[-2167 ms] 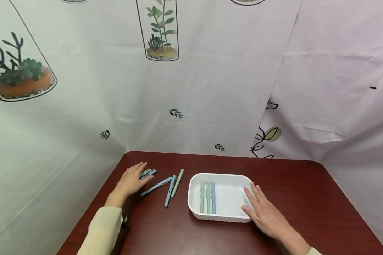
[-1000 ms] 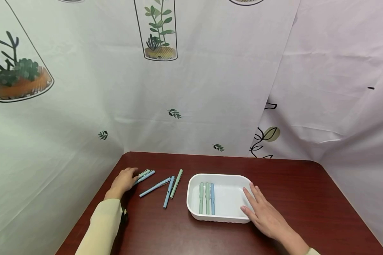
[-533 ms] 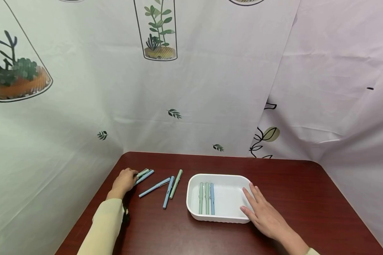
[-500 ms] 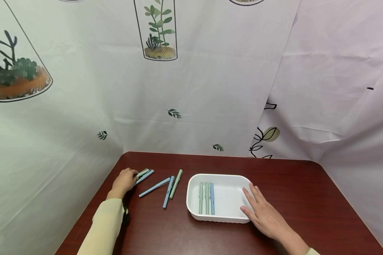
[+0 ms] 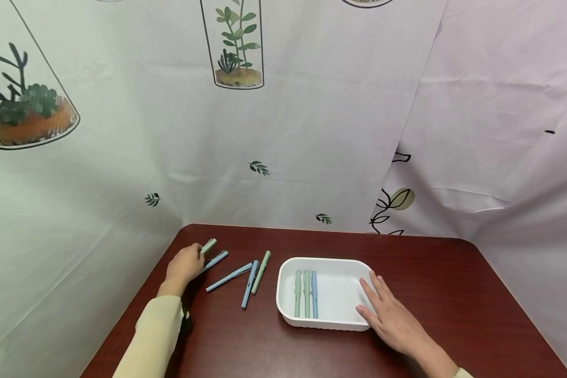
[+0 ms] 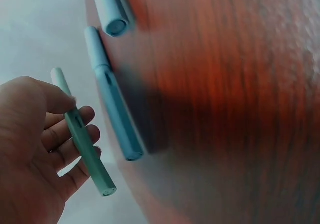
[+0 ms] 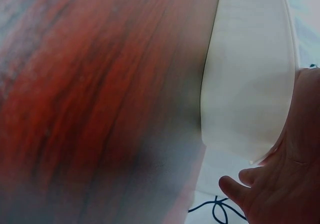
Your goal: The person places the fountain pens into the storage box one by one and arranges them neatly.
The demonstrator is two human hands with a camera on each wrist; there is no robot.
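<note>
My left hand [image 5: 184, 266] pinches a capped green pen [image 6: 89, 154] between thumb and fingers, at the table's left side. The left wrist view shows that pen tilted, apart from the blue pen [image 6: 119, 115] beside it. In the head view this blue pen [image 5: 216, 260] lies partly behind the hand. My right hand [image 5: 399, 321] spreads its straight fingers over the right rim of a white tray [image 5: 328, 324]; the right wrist view shows it against the tray's outer wall [image 7: 250, 79]. Inside the tray, two green pens [image 5: 306, 295] and a blue pen [image 5: 314, 295] stand side by side lengthwise.
Between left hand and tray lie a slanted blue pen [image 5: 229, 277], another blue pen [image 5: 250, 285] touching or crossing its end, and a green pen [image 5: 261, 272]. The dark red table [image 5: 245, 346] has rounded far corners, with a patterned cloth [image 5: 283, 131] hanging behind.
My left hand has closed on the green pen and moved it up and away from the blue pen it lay beside. The right hand and tray have stayed in place.
</note>
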